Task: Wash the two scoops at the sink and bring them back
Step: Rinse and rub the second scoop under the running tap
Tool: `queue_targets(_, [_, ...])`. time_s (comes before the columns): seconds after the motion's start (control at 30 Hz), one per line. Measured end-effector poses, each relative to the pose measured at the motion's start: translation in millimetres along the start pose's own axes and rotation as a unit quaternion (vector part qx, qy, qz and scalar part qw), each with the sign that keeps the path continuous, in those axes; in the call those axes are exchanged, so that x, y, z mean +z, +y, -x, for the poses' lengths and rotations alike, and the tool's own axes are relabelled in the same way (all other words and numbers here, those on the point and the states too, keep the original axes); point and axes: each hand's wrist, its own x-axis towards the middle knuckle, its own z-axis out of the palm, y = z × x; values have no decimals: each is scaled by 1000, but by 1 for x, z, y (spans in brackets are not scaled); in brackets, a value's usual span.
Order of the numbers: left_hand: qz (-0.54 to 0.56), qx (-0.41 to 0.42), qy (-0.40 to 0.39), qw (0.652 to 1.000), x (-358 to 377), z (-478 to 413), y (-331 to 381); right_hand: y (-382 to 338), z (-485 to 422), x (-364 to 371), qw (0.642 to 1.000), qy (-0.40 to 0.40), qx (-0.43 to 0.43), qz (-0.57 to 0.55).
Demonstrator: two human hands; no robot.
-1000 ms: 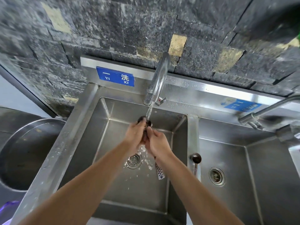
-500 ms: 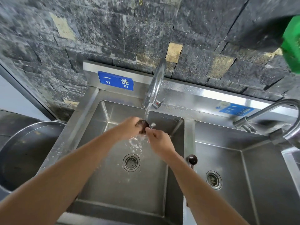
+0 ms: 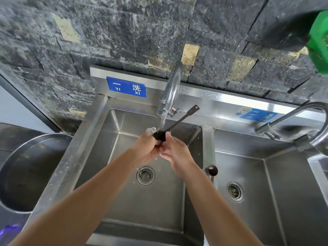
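Note:
Over the left basin (image 3: 113,157), both hands meet under the running tap (image 3: 171,93). My left hand (image 3: 147,148) grips the dark bowl of a long-handled scoop (image 3: 179,122); its handle points up and to the right, toward the back rim. My right hand (image 3: 175,153) touches the bowl from the right with its fingers closed against it. Water streams onto the bowl. The second scoop (image 3: 212,170), round and dark brown, lies on the divider (image 3: 207,139) between the basins, right beside my right forearm.
A second basin (image 3: 266,174) with its own drain and curved tap (image 3: 291,116) lies to the right. A large round steel tub (image 3: 26,171) stands left of the sink. A dark stone wall rises behind; something green (image 3: 319,43) hangs at the top right.
The scoop has been turned in my hands: its handle, which hung down below them a second ago, now sticks up to the right. The view has shifted slightly.

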Motion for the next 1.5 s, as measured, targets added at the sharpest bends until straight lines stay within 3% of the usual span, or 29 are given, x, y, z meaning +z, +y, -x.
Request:
queue_targets(0.1, [50, -3, -35, 998, -2, 9, 0, -3, -10, 5, 993, 13, -9, -115])
queue_targets(0.27, [156, -47, -62, 985, -26, 11, 7, -3, -16, 2, 971, -46, 37, -232])
queue_targets(0.33, [103, -30, -49, 993, -29, 9, 8, -1, -17, 9, 955, -62, 41, -286])
queue_targets(0.4, [-97, 17, -5, 995, -30, 8, 7, 6, -16, 21, 948, -66, 52, -306])
queue_targets(0.43, [-253, 54, 24, 966, -32, 7, 5, 12, -15, 29, 948, -66, 59, -307])
queue_targets(0.5, [-525, 117, 90, 838, -39, 4, 2, 17, -13, 39, 947, -73, 61, -306])
queue_targets(0.53, [-595, 132, 112, 785, -41, 5, 2, 15, -12, 41, 946, -73, 49, -312])
queue_targets(0.57, [-626, 140, 117, 758, -43, 7, 2, 13, -14, 39, 945, -72, 30, -318])
queue_targets(0.7, [-660, 143, 133, 725, -47, 18, 4, 8, -21, 54, 937, -37, 24, -347])
queue_targets(0.83, [-668, 145, 125, 719, -69, 42, 9, 16, -16, 58, 942, -52, 47, -328])
queue_targets(0.93, [-661, 137, 111, 729, -69, 51, 11, 4, -17, 34, 906, 8, 30, -423])
queue_targets(1.07, [-660, 117, 115, 733, -67, 51, 17, 14, -17, 52, 939, -31, 68, -336])
queue_targets(1.2, [-669, 110, 104, 727, -66, 52, 16, 7, -24, 31, 917, 10, 22, -398])
queue_targets(1.33, [-664, 91, 114, 734, -75, 50, 17, 16, -16, 42, 930, -11, 79, -359])
queue_targets(1.43, [-669, 78, 117, 730, -82, 52, 18, 9, -23, 16, 877, 110, 64, -464])
queue_targets(1.5, [-677, 74, 126, 721, -81, 54, 19, 9, -19, 21, 905, 73, 69, -412])
